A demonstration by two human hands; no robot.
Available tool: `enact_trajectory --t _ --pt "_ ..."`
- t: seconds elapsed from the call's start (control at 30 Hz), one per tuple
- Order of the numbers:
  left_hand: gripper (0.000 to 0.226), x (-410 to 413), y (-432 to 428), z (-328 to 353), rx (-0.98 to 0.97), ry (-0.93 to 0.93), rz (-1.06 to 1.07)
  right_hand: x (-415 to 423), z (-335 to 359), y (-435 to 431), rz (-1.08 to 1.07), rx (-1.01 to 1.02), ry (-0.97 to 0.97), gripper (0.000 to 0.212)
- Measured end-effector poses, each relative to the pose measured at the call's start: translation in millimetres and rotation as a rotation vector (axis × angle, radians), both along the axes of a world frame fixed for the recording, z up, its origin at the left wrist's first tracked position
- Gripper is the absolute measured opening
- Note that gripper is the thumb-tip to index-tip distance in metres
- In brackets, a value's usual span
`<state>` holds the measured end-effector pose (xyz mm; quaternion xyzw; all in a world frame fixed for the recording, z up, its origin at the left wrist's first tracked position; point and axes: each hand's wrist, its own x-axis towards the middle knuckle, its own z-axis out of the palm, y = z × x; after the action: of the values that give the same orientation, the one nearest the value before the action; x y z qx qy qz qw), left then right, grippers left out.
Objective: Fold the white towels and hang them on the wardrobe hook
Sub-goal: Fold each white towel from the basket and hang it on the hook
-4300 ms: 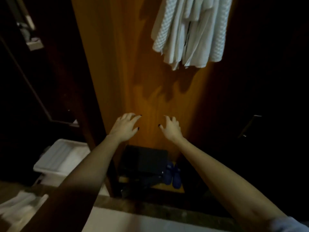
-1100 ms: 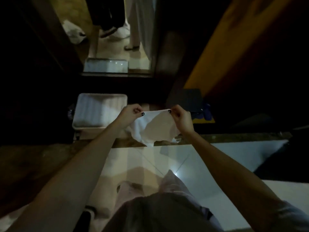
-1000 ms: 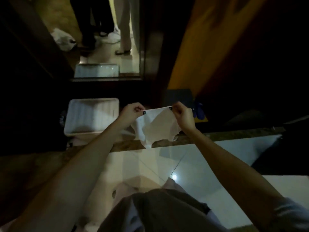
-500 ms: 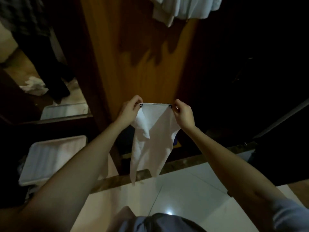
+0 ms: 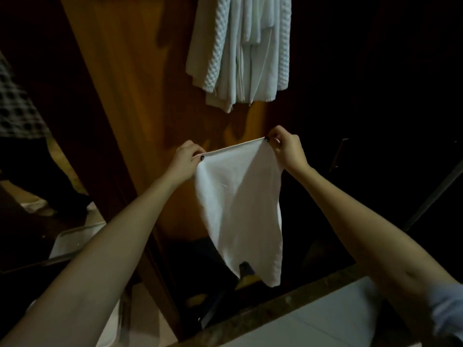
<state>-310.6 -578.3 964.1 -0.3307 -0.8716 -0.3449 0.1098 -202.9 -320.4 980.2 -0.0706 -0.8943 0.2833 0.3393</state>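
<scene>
Both hands hold one white towel (image 5: 238, 201) up in front of the wardrobe (image 5: 140, 96). The left hand (image 5: 186, 159) pinches the towel's top left corner. Its fingers (image 5: 194, 149) are curled behind the cloth and the thumb, with a dark nail, presses on the near face. The right hand (image 5: 288, 151) pinches the top right corner the same way, thumb on the near side and fingers folded over the hem from behind. Each hand is clamped on its own corner, so the towel lies between thumb and fingers at both ends.

The top hem is stretched nearly straight between the two grips, with the right end higher than the left. From there the cloth hangs free in soft folds and narrows towards the bottom. It ends in two loose tips above the dark foot of the wardrobe. I cannot tell whether it brushes anything below.

The hung towels (image 5: 240, 51) are bunched against the wood above the hands and apart from the held towel. Their hook is out of view.

A white bin (image 5: 75, 241) sits low on the left, beside the left forearm. A stone sill (image 5: 288, 304) edges the pale floor (image 5: 325, 324). Something blue (image 5: 246, 269) shows behind the towel's lower tips. At the far left edge stands a person in checked cloth (image 5: 17, 106).
</scene>
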Motion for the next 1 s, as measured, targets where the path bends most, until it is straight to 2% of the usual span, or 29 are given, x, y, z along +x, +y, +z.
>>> enact_trajectory --t 0.13,0.3,0.43,0.5,0.6,0.7,0.83,0.9,1.0 --pt "0.019 -23.6 10.7 17.6 0.005 0.058 0.009 -11.9 23.4 19.6 -0.078 0.024 -0.012 0.016" --pt "0.01 -40.6 25.2 37.7 -0.018 0.092 -0.046 -16.7 36.1 40.7 -0.15 0.024 -0.004 0.016" --pt "0.01 -46.4 34.2 53.2 0.123 0.041 -0.081 -21.4 48.2 54.5 -0.19 -0.103 0.077 0.012" --pt "0.015 -48.7 38.1 62.4 0.263 -0.046 -0.115 -22.3 53.6 57.2 -0.184 -0.205 0.106 0.01" --pt "0.022 -47.0 44.2 75.8 0.453 -0.157 -0.162 -24.1 62.7 51.5 -0.066 -0.311 0.106 0.016" --pt "0.023 -40.5 52.3 85.2 0.515 -0.252 -0.228 -29.1 71.5 37.4 0.088 -0.488 0.07 0.02" --pt "0.02 -32.9 59.8 85.7 0.635 -0.415 -0.297 -29.3 80.8 20.6 0.205 -0.757 -0.009 0.014" --pt "0.02 -28.9 61.0 84.8 0.74 -0.518 -0.298 -26.8 82.8 15.8 0.235 -0.806 -0.027 0.012" --pt "0.02 -25.2 62.7 86.5 0.804 -0.566 -0.299 -22.3 85.0 4.4 0.308 -0.842 -0.003 0.016"
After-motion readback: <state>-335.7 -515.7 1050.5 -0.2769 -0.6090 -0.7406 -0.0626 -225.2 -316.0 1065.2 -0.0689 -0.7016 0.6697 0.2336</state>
